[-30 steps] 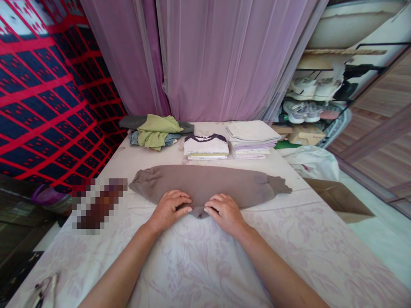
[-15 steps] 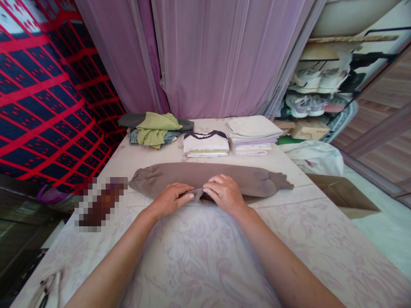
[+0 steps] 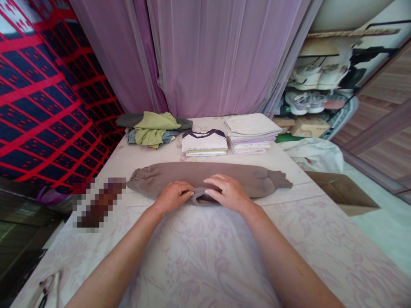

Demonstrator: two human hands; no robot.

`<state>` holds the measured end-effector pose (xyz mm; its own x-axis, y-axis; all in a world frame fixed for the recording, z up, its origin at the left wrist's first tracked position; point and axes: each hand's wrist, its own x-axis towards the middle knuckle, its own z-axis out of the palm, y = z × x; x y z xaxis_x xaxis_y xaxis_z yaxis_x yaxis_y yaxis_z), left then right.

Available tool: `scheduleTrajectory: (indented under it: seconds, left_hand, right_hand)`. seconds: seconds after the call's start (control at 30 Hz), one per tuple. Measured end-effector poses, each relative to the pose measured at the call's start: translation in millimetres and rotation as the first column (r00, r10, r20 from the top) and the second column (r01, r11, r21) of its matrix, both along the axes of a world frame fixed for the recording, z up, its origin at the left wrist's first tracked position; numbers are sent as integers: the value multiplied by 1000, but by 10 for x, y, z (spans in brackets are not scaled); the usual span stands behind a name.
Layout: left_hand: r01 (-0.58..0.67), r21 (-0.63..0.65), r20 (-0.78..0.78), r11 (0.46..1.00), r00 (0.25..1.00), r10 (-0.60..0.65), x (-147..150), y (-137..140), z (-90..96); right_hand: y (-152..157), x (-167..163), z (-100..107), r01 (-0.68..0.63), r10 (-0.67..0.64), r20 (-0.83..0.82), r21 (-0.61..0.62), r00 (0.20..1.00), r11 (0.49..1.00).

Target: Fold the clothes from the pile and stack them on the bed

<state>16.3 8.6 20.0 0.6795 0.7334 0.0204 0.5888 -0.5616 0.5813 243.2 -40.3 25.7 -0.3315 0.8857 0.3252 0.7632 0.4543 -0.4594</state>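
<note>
A long brown garment [image 3: 199, 173] lies folded flat across the bed, with a gathered end on the left and a ribbed cuff on the right. My left hand [image 3: 173, 196] pinches its near edge at the middle, thumb against the fingers. Beside it, a small dark gap shows in the cloth under a raised fold. My right hand [image 3: 229, 192] rests over the same edge just right of the gap. Its thumb and fingers are apart, and no cloth shows between them. The fingertips are close to the garment's top; whether they touch it I cannot tell.
Behind the garment stand a crumpled pile with a green cloth [image 3: 149, 126], a stack of folded shirts [image 3: 204, 143] and a pale folded stack [image 3: 252, 132]. A shoe rack [image 3: 316, 90] and cardboard box [image 3: 343, 192] are at right. A blurred patch [image 3: 101, 205] covers something at left.
My right hand has loosened from the cloth and shifted slightly right, its fingers parting. My left hand keeps its hold, and the gap in the near edge shows more plainly.
</note>
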Motion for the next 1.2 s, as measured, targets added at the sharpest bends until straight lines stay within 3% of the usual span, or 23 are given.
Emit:
scheduleTrajectory:
  seconds: [0.13,0.27,0.43,0.67,0.77,0.9,1.07,1.2]
  left_hand:
    - [-34,-23,72,999,997,36,7,-41,-28]
    - [-52,20,106,998,993,49,-2,-72,-15]
    - [-97,74,65,993,994,92,-32,-100,-15]
    - [-133,177,-119,975,981,155,29,-107,-36]
    - [-129,213,-174,969,970,167,85,-90,-7]
    - [-145,224,-196,964,962,190,122,-68,9]
    - [-161,212,-157,964,968,196,116,-75,-16]
    - [-180,211,-138,961,968,211,117,-72,-36]
  right_hand:
    - [-24,85,27,21,-3,183,-98,983,995]
    - [-3,24,-50,145,-131,322,-20,938,989]
    - [20,-19,-162,253,-287,268,156,920,955]
    - [17,-5,-209,275,-310,216,175,926,945]
    - [35,3,-216,272,-295,211,131,932,953]
    - [4,33,-195,174,-188,187,92,964,981]
    - [-203,2,-70,134,-148,72,179,986,975]
    - [-336,-151,-57,-12,-13,138,178,990,984]
